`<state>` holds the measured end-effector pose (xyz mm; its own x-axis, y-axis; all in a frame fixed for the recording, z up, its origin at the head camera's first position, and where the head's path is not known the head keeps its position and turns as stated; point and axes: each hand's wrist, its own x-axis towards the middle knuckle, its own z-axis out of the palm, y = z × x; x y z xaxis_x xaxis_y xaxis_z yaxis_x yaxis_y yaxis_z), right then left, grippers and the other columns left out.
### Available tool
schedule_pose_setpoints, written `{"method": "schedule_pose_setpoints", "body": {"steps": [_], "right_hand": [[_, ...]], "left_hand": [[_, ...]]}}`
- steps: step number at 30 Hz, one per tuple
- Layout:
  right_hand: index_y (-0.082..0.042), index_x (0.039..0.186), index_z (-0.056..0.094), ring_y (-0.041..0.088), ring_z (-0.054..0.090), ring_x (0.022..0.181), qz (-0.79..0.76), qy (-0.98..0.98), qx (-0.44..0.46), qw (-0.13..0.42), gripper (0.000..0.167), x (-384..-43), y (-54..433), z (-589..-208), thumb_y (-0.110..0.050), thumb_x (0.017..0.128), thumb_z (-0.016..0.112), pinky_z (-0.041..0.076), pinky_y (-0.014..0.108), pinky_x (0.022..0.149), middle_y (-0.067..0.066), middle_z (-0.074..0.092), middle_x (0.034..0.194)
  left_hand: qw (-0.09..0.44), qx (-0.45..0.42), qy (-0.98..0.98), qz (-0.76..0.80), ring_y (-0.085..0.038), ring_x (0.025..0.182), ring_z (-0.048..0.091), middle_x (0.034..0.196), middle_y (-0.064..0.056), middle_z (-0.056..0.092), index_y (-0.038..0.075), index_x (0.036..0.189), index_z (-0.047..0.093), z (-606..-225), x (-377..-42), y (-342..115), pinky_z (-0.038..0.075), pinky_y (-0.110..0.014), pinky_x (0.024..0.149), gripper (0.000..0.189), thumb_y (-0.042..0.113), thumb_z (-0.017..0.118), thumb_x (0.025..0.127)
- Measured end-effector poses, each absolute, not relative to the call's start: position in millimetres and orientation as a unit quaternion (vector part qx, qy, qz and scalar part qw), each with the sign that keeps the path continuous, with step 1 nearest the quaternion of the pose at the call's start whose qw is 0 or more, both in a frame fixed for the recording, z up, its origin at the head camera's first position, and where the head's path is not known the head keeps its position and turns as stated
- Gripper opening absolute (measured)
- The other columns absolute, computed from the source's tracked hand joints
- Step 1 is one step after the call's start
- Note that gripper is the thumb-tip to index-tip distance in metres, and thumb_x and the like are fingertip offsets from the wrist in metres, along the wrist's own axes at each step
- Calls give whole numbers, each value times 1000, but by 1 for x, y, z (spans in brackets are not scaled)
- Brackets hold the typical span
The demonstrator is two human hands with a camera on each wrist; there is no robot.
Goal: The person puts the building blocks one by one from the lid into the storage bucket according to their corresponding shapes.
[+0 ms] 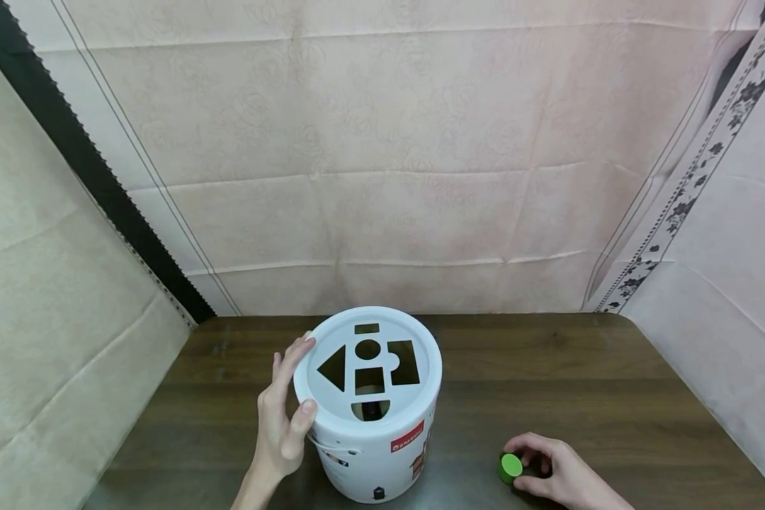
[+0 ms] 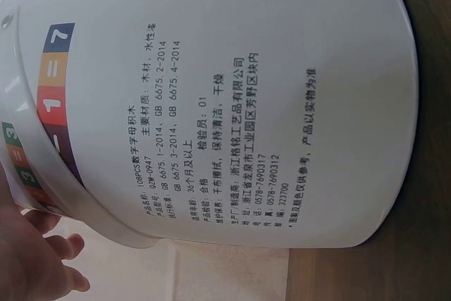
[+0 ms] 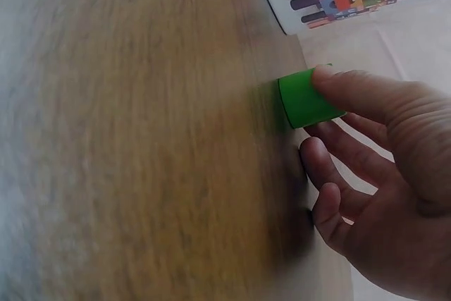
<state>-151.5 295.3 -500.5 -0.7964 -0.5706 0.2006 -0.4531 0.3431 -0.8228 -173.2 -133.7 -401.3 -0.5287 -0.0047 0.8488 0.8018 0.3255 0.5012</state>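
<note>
A white bucket (image 1: 350,471) stands upright on the table, covered by a white lid (image 1: 414,329) with cut-out shapes: a triangle, a circle, a square and several others. My left hand (image 1: 277,425) rests against the lid's left rim, thumb and fingers spread along it. In the left wrist view, printed text and coloured number tiles cover the bucket's side, and part of the left hand (image 2: 32,252) shows at lower left. To the bucket's right, my right hand (image 1: 548,467) pinches a green cylinder block (image 3: 306,98) between thumb and fingers, low over the tabletop.
The brown wood-grain table (image 1: 516,382) ends at a pale cloth backdrop (image 1: 408,212). Cloth panels also slope along the left and right sides. A thin handle (image 1: 334,446) hangs against the bucket's side.
</note>
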Motion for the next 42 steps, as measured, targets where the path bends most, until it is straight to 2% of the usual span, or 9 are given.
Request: {"method": "schedule_pose_setpoints", "body": {"steps": [7, 17, 26, 35, 42], "right_hand": [[-7, 114, 64, 11, 59, 76, -479, 814, -325, 43, 30, -151, 294, -502, -1, 87, 75, 48, 26, 58, -5, 63, 88], [-7, 113, 65, 10, 59, 74, -496, 817, -289, 54, 26, -150, 293, -490, -4, 88, 74, 48, 26, 58, -7, 62, 86], [-14, 108, 67, 10, 60, 73, -463, 818, -334, -68, 34, -153, 285, -467, -1, 81, 81, 48, 23, 56, -6, 65, 86], [-15, 108, 67, 10, 61, 74, -436, 816, -357, -126, 40, -163, 277, -435, 2, 76, 83, 44, 25, 59, -8, 67, 88], [-18, 109, 68, 10, 60, 76, -413, 828, -352, -140, 40, -169, 272, -408, 0, 76, 84, 42, 25, 63, -10, 67, 88]], "left_hand": [[401, -283, -709, -506, -37, 134, 47, 136, -20, 59, -4, 136, 56, -402, -173, -134, 13, -74, 105, 59, 36, 49, 94], [399, -283, -709, -508, -37, 134, 47, 137, -20, 58, -5, 136, 56, -401, -173, -133, 12, -77, 103, 59, 36, 49, 94], [400, -284, -709, -507, -37, 134, 47, 136, -21, 58, -5, 136, 56, -401, -173, -133, 12, -76, 103, 59, 37, 49, 95], [399, -287, -707, -508, -36, 134, 47, 136, -22, 58, -5, 136, 56, -401, -173, -133, 12, -76, 103, 59, 36, 49, 95], [400, -287, -707, -508, -37, 134, 47, 136, -22, 58, -5, 136, 56, -401, -173, -134, 12, -76, 103, 59, 36, 49, 94]]}}
